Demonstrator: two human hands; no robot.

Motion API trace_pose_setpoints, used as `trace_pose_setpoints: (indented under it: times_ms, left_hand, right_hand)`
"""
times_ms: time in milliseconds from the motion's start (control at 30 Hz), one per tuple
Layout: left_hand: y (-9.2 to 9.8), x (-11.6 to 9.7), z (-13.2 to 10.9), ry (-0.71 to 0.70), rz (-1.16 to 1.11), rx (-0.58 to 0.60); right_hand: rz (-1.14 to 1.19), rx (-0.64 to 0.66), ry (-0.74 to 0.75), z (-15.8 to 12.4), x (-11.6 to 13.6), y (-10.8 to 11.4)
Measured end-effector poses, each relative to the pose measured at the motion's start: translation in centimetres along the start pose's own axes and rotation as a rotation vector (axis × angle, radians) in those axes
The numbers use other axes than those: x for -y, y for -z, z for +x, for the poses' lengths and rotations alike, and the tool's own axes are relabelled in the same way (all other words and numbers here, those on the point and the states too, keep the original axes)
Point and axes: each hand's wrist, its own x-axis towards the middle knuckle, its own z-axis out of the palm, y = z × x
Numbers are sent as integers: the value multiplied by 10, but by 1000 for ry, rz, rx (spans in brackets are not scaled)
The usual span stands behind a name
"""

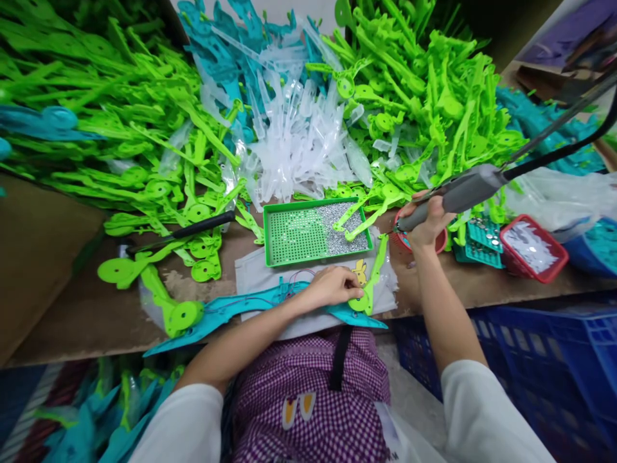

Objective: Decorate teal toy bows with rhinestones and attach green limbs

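My left hand (332, 287) presses, fingers curled, on a long teal plastic toy part (241, 307) that lies along the table's front edge, with a small green disc (359, 302) next to the fingertips. My right hand (427, 222) is closed round the grey handle of a hanging power tool (463, 191) with a black cable, its tip held over a small red bowl (439, 243). Between the hands stands a green tray (315, 233) holding small silver screws.
Heaps of lime-green (120, 128), teal (226, 38) and clear plastic (299, 141) parts fill the back of the table. A red basket of white pieces (533, 249) and a teal perforated tray (479, 241) stand at the right. A blue crate (530, 360) sits below the table edge.
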Motion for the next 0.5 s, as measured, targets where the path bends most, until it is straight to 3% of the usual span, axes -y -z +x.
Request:
trace_pose_setpoints:
  times_ms: [500]
  left_hand:
    - [1,-1,2,11,3,22]
  right_hand:
    - [-165,31,14,3,-2,2]
